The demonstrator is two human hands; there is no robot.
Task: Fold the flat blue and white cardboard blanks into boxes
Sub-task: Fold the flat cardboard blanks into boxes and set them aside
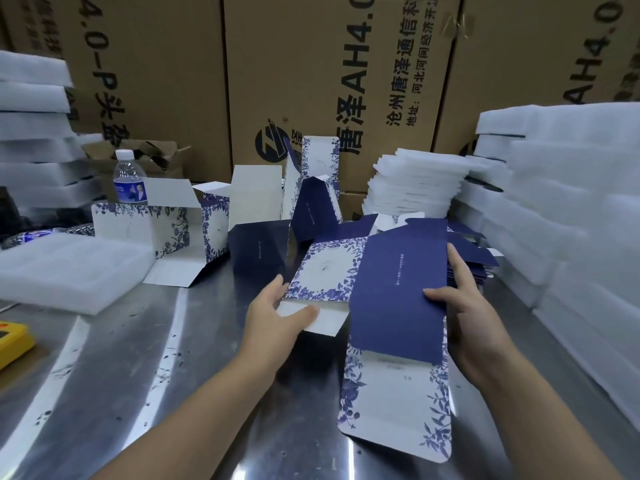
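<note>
Holds the blank (398, 289) just above the table (138, 358), centre-right, pinching its white flap with the left hand (277, 313) and its navy panel with the thumb of the right hand (464, 310), forefinger straight along the edge, probably to pull the flat sleeve open

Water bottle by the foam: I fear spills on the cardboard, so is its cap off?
No, the water bottle stands upright with its white cap seated on its neck.

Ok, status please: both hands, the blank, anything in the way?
Left hand grips left edge of blue and white cardboard blank. Right hand pinches its navy panel. Not yet folded. Half-folded boxes behind, none blocking.
</note>
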